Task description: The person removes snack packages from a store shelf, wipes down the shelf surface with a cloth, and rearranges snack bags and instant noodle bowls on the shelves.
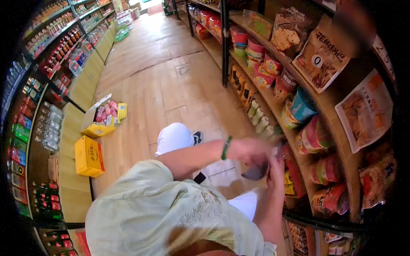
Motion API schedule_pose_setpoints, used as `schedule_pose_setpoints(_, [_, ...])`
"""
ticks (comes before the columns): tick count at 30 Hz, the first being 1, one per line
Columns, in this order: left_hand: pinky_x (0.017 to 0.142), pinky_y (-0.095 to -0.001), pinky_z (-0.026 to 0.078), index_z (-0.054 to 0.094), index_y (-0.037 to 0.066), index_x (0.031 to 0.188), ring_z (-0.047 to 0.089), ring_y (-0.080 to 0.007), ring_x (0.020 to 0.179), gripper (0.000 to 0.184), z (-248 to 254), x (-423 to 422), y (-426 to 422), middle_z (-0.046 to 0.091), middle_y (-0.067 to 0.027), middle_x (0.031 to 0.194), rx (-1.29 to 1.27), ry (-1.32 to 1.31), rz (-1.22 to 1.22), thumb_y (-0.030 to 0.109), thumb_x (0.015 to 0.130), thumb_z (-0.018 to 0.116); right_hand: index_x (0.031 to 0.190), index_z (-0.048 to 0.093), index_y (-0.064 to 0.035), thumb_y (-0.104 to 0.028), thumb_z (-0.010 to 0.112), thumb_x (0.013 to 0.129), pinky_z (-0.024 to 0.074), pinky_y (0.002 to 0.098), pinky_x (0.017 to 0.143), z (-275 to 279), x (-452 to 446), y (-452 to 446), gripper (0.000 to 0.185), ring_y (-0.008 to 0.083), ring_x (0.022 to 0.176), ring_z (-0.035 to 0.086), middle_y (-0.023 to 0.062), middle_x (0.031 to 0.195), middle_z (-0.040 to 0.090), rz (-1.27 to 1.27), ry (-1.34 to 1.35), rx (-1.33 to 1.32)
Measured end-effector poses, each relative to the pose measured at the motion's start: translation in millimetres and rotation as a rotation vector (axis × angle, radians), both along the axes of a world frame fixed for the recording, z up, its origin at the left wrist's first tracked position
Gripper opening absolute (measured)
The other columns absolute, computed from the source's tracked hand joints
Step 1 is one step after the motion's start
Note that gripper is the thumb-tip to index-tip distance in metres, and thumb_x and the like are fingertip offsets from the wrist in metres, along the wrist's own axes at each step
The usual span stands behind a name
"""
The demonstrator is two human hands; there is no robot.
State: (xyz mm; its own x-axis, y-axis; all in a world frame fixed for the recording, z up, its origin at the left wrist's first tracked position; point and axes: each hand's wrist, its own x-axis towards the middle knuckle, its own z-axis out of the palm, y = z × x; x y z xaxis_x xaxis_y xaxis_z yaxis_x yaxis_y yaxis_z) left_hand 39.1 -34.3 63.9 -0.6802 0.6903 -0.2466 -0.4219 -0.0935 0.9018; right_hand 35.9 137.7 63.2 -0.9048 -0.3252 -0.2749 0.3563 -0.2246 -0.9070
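Note:
My left hand [250, 151], with a green bracelet at the wrist, reaches across to the right-hand shelf and is smeared by motion. Close beside it, my right hand [276, 168] has its fingers bent round the edge of a dark grey, rounded object [256, 171]. That object is blurred, and its kind cannot be made out. Both hands meet at it, in front of the lower shelf. Yellow packets [290, 184] lie just right of my right hand. Pale-capped bottles [259, 117] stand in a row above the hands.
Cup noodles [314, 134] and bagged snacks [322, 53] fill the right shelves. A yellow carton [89, 156] and an open box of pink-red items [106, 113] sit on the wooden floor [149, 85] by the left shelves, which hold bottles and cans.

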Motion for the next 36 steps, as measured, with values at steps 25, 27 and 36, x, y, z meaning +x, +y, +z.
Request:
schedule_pose_setpoints(25, [0.076, -0.0360, 0.044, 0.052, 0.007, 0.111, 0.054, -0.0239, 0.094, 0.047, -203, 35, -104, 0.055, -0.0101, 0.107, -1.180, 0.016, -0.730, 0.044, 0.083, 0.041, 0.099, 0.055, -0.0015, -0.014, 0.059, 0.079, 0.0423, 0.0284, 0.079, -100, -74, -58, 0.024, 0.0146, 0.082, 0.055, 0.0054, 0.093, 0.061, 0.107, -0.171, 0.385])
schedule_pose_setpoints(27, [0.074, -0.0360, 0.045, 0.051, 0.007, 0.112, 0.055, -0.0236, 0.093, 0.047, -203, 34, -105, 0.055, -0.0102, 0.106, -1.180, 0.039, -0.718, 0.043, 0.083, 0.041, 0.094, 0.057, -0.0003, -0.016, 0.057, 0.082, 0.0455, 0.0284, 0.071, -62, -101, -68, 0.019, 0.0148, 0.077, 0.058, 0.0066, 0.086, 0.063, 0.175, 0.089, 0.472])
schedule_pose_setpoints(36, [0.068, -0.0361, 0.048, 0.049, 0.007, 0.112, 0.056, -0.0227, 0.087, 0.044, -198, 13, -121, 0.055, -0.0106, 0.103, -1.098, 0.225, -0.652, 0.039, 0.083, 0.044, 0.110, 0.050, -0.0026, -0.014, 0.061, 0.077, 0.0410, 0.0290, 0.078, -160, -132, -74, 0.037, 0.0147, 0.091, 0.050, 0.0061, 0.103, 0.055, -0.277, 0.058, 0.432])
